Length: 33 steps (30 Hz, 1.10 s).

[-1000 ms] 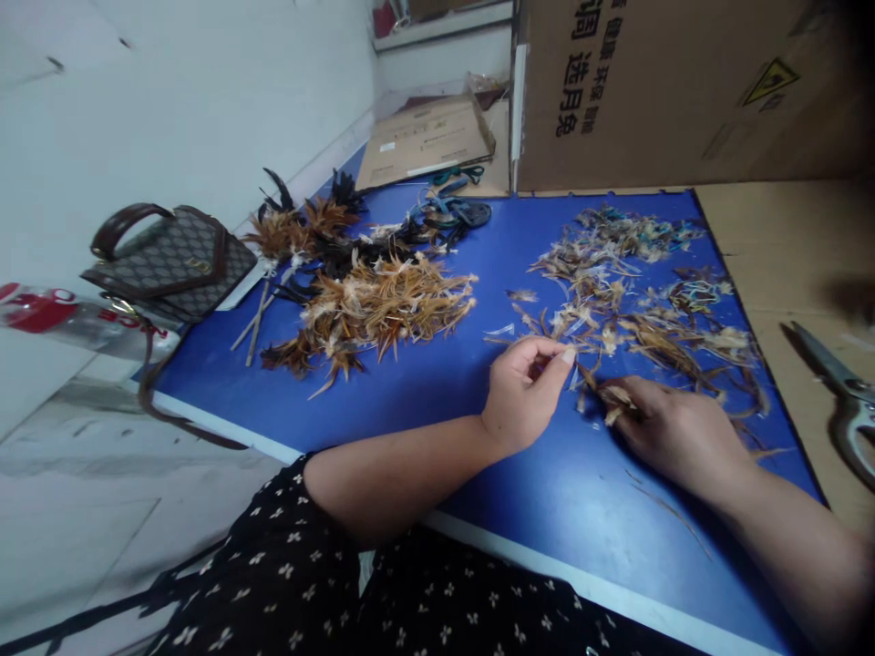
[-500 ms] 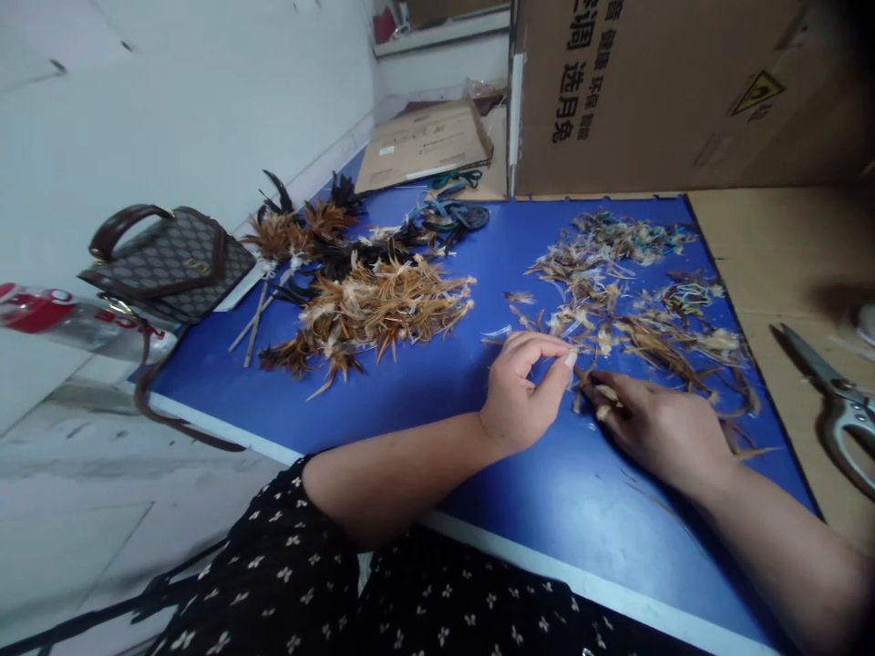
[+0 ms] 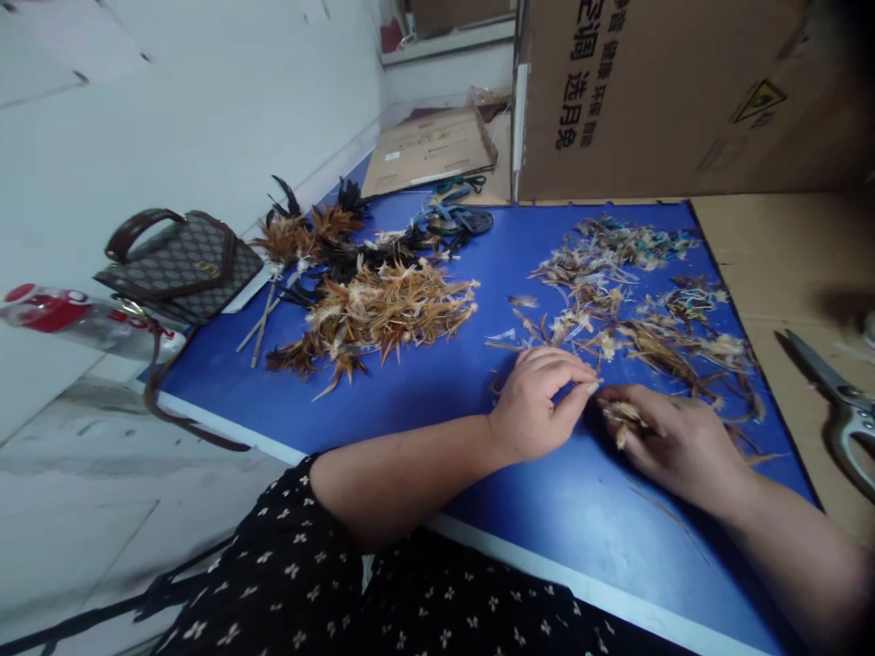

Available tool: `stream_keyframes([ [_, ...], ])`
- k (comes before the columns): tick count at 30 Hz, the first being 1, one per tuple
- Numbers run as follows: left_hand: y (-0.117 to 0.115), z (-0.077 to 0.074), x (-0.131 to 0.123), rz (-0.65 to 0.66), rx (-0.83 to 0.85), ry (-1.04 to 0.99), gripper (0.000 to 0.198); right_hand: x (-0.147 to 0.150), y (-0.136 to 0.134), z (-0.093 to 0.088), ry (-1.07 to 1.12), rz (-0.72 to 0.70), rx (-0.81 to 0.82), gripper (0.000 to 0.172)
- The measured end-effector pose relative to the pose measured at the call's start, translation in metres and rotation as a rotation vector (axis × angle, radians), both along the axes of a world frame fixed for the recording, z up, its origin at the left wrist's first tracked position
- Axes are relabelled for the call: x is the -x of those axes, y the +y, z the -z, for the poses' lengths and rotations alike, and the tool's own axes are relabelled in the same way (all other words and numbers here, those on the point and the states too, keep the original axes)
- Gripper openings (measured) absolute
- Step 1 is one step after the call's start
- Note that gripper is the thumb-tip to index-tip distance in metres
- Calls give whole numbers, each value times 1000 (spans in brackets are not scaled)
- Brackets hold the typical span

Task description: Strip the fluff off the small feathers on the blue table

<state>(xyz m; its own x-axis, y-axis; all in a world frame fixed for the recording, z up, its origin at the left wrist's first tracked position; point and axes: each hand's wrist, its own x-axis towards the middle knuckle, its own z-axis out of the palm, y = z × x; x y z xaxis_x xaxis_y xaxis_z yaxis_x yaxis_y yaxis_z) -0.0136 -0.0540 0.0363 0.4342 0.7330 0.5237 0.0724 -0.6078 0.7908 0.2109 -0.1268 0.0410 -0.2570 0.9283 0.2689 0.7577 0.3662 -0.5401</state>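
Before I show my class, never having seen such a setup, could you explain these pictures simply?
There is no machine here: these are a person's bare hands. Every picture comes from one camera worn on the head, looking forward and down. On the blue tabletop, a brown feather pile lies on the left and loose feather scraps on the right; scissors rest on cardboard farther right. The right hand holds a tan tuft. The left hand has its fingers nearly together; anything between them is too small to tell.
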Motion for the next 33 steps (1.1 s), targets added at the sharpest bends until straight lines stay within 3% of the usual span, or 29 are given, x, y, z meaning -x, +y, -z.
stream_keyframes([
  [4,-6,2,0,32,71,64,15,3,-5,1,69,54,-49,17],
  [11,-12,12,-8,118,635,-203,30,7,-7,3,326,214,-73,16],
  [15,-10,13,-12,124,781,-286,37,7,-5,2,431,265,-47,21],
  [21,-13,15,-13,140,776,-288,38,9,-4,3,448,242,-43,27],
  [28,-17,7,-7,186,622,-133,26,9,-6,0,441,166,-11,27],
  [33,-15,10,-8,197,648,-155,28,7,-7,1,475,158,-6,25],
])
